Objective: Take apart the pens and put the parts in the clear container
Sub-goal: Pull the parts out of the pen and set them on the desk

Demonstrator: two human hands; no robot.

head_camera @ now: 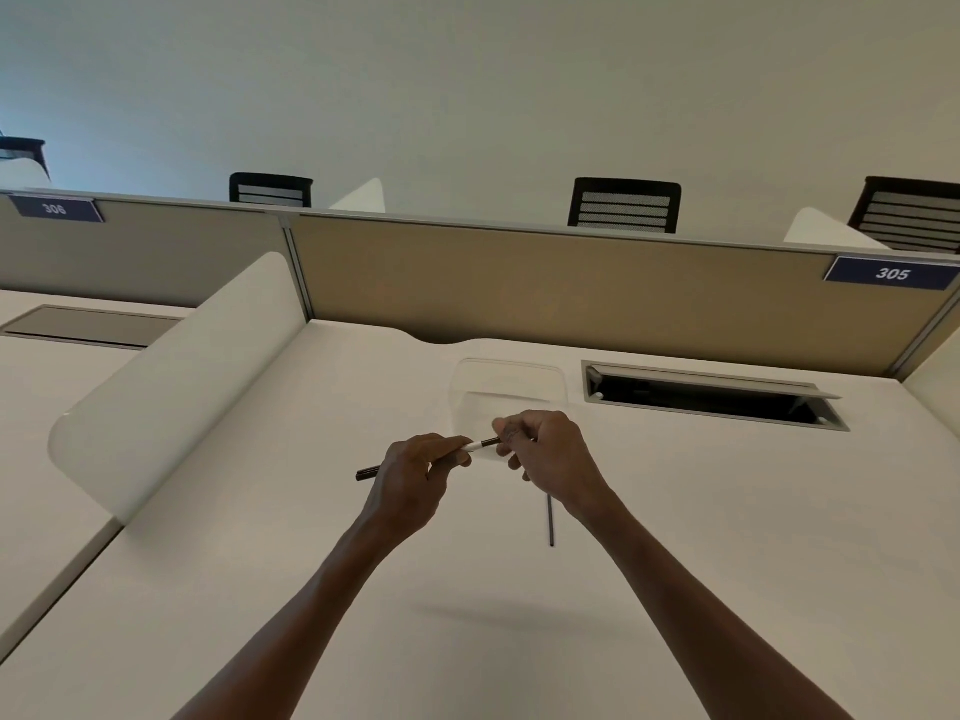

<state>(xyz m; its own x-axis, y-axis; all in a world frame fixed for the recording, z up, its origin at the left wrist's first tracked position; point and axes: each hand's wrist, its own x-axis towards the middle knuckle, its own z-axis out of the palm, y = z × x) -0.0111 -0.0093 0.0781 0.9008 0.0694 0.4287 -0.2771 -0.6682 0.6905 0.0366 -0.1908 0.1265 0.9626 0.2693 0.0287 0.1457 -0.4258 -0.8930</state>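
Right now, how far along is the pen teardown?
Early. Done: nothing visible in the clear container. In hand: left hand and right hand grip one pen at either end, just in front of the container. Left: finish this pen, then the second pen lying untouched on the desk.

Desk (727, 511) open at 3 and 6 o'clock. Obstacles: clear container (506, 387) at 12, open cable hatch (711, 400) at 2, curved white divider (176, 387) at 9, loose pen (550, 522) at 5.
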